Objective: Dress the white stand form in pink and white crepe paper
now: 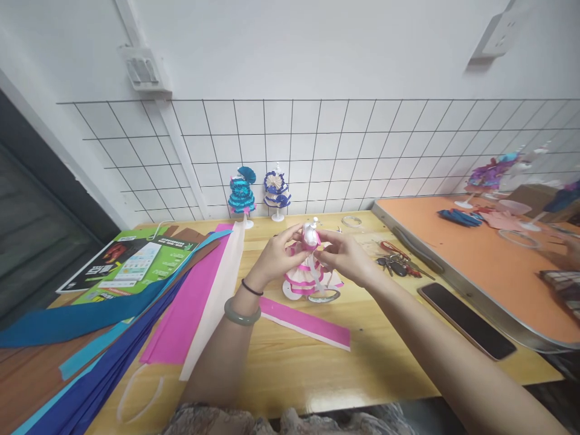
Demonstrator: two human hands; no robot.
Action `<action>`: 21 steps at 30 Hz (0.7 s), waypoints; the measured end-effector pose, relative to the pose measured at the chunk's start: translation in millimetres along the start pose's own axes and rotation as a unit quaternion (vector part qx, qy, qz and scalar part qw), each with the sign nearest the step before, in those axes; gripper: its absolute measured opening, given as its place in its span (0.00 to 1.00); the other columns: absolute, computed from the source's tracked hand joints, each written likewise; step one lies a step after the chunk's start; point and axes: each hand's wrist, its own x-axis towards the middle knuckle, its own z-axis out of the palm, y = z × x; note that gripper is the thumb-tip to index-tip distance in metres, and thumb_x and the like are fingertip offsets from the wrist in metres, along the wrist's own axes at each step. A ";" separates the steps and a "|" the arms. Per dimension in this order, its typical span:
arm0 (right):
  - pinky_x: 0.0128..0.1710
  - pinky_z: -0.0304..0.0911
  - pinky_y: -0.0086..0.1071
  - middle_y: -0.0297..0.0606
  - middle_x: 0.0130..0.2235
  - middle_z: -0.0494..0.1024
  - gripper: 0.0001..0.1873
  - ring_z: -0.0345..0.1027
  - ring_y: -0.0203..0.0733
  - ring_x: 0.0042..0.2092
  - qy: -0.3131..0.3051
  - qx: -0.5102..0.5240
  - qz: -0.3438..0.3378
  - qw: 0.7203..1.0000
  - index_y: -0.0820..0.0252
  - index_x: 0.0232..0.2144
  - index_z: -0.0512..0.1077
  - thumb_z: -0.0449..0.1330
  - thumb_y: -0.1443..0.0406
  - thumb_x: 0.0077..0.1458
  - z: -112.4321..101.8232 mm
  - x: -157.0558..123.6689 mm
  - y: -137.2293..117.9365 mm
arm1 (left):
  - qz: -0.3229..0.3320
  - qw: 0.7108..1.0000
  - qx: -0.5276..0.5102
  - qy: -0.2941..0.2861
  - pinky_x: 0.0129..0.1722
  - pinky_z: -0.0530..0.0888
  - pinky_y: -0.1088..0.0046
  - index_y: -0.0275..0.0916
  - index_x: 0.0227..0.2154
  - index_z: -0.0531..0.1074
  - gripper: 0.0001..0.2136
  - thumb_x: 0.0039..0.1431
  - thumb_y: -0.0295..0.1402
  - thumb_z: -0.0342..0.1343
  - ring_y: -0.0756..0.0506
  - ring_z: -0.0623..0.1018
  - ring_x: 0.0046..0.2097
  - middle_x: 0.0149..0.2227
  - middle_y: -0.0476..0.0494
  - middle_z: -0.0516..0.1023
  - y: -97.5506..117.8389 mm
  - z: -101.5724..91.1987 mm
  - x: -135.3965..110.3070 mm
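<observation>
A miniature dress form (310, 234) with a white bust stands in front of me on the wooden table, dressed in a tiered cream skirt (302, 275) with pink edging. My left hand (285, 251) is closed on its left side at the chest, thumb and fingertips against a pink band. From the other side my right hand (347, 254) pinches the same band at the bust, so part of it is hidden by fingers. A roll of tape (324, 295) lies at the skirt's foot, with a pale strip running up from it. Nearer me rests a pink strip (312, 323) with a white edge.
Long coloured strips (190, 302) and printed magazines (131, 263) cover the left side. Two dressed forms, one teal (241, 196) and one blue-and-cream (277, 192), stand by the wall. Keys (396, 266) and a phone (466, 320) lie right, beside an orange table (453, 241). A person's hand (570, 246) shows there.
</observation>
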 end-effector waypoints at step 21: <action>0.39 0.71 0.38 0.47 0.59 0.60 0.39 0.71 0.36 0.36 0.032 0.230 0.055 0.971 0.52 0.57 0.60 0.67 0.66 0.42 -0.2 -0.5 38.6 | 0.022 0.992 0.121 -0.028 0.50 0.69 0.68 0.40 0.56 0.61 0.28 0.49 0.27 0.55 0.45 0.73 0.49 0.50 0.42 0.72 -0.4 -10.5 -4.3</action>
